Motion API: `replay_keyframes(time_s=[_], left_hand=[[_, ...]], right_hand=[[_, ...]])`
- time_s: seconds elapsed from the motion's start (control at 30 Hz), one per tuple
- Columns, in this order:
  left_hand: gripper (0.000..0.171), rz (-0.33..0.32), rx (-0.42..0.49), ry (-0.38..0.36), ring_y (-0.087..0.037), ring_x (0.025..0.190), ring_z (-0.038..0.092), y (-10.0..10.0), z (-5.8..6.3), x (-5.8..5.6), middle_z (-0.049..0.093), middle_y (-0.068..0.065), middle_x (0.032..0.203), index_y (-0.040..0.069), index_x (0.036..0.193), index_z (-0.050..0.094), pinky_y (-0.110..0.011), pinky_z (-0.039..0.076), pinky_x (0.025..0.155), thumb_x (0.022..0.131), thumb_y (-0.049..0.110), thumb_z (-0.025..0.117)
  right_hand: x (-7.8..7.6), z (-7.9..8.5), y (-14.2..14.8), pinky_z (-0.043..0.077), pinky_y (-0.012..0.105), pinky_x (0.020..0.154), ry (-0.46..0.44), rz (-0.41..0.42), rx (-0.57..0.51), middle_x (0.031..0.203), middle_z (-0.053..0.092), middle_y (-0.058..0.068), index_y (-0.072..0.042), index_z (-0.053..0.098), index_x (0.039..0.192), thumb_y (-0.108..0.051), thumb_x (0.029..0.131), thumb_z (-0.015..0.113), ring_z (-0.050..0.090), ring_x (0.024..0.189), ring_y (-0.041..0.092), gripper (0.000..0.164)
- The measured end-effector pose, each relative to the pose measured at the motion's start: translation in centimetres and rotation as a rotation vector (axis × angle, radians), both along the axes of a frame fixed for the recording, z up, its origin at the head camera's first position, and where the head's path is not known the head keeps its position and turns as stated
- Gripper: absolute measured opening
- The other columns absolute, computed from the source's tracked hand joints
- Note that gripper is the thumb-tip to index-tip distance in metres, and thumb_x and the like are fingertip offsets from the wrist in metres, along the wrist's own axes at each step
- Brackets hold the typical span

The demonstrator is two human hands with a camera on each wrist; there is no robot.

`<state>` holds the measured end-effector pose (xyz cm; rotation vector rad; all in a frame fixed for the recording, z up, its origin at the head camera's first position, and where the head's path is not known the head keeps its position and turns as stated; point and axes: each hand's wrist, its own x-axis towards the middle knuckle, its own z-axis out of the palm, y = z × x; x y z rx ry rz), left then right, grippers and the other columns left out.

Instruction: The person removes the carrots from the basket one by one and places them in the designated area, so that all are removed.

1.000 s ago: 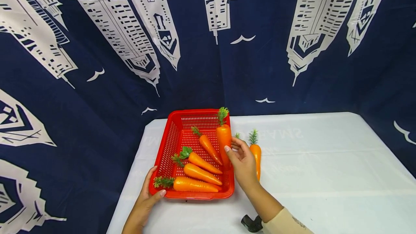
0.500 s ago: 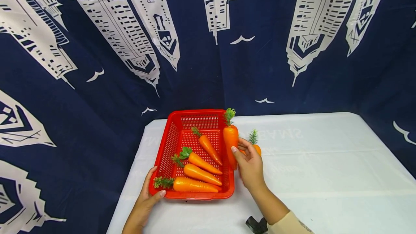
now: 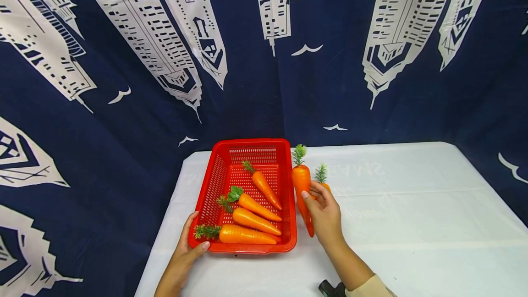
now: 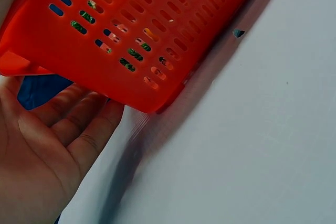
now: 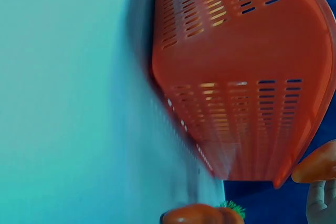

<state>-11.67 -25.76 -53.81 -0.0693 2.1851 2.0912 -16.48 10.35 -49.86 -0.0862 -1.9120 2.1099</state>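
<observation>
Four carrots show in red basket; L hand grips its near-L corner, thumb on rim. R hand pinches one more carrot, greens pointing away, just beside basket's R side. Another carrot, partly hidden behind R hand, is by counter's mid.

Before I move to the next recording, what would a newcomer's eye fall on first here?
Probably the red basket of orange carrots on the white table, bright against the dark blue cloth behind. Next, the held carrot, in the right grip just right of the basket, while the left grip holds the basket's near left corner.
</observation>
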Motion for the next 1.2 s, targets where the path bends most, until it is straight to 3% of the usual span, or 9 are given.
replay_keyframes(time_s=[0.6, 1.2], left_hand=[[0.087, -0.003, 0.000, -0.002, 0.008, 0.131, 0.038, -0.1, 0.0, 0.0, 0.011, -0.003, 0.166, 0.035, 0.160, 0.018, -0.009, 0.039, 0.100, 0.093, 0.009, 0.068], [0.087, -0.003, -0.007, 0.001, 0.005, 0.135, 0.033, -0.1, -0.1, 0.0, 0.010, -0.002, 0.166, 0.036, 0.160, 0.018, -0.008, 0.036, 0.100, 0.093, 0.009, 0.067]], right_hand=[[-0.2, -1.6, 2.8, 0.054, 0.014, 0.080, -0.102, -0.082, -0.002, 0.110, 0.064, -0.005, -0.007, 0.060, 0.132, -0.020, 0.097, 0.069, 0.063, 0.102, 0.005, 0.038], [-0.7, -2.4, 5.6, 0.048, 0.007, 0.085, -0.206, -0.147, 0.053, 0.117, 0.058, -0.006, -0.010, 0.055, 0.137, -0.029, 0.099, 0.066, 0.058, 0.107, 0.002, 0.044]])
